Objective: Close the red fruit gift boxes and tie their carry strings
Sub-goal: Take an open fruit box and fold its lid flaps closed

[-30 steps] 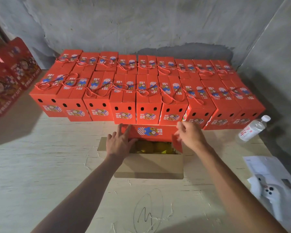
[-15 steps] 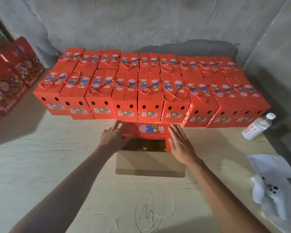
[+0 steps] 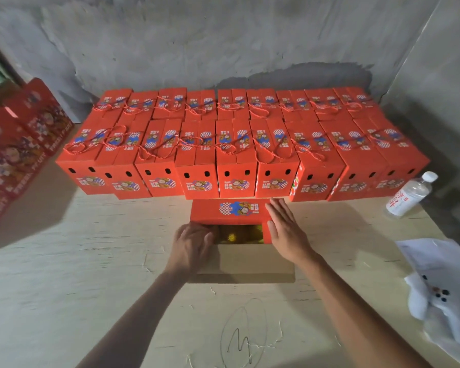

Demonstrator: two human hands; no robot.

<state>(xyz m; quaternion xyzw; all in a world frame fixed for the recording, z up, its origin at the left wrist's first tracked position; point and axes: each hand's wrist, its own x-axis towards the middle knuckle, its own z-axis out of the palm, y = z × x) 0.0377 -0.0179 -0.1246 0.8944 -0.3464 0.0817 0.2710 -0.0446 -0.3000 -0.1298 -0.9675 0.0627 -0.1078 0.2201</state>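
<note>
Where tied boxes (image 3: 239, 158) crowd behind, flat right fingers (image 3: 278, 211), curled left fingers (image 3: 197, 235) on open box (image 3: 231, 216).

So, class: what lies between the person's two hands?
In the head view, between the left hand and right hand: the open box's gap, showing yellow fruit.

Pale wooden tabletop (image 3: 64, 288) loaded with red boxes

2 rows of closed boxes (image 3: 237, 144) stand at the back, 1 open box (image 3: 239, 235) just before them; a water bottle (image 3: 409, 193) and white bag (image 3: 444, 293) lie right.
</note>
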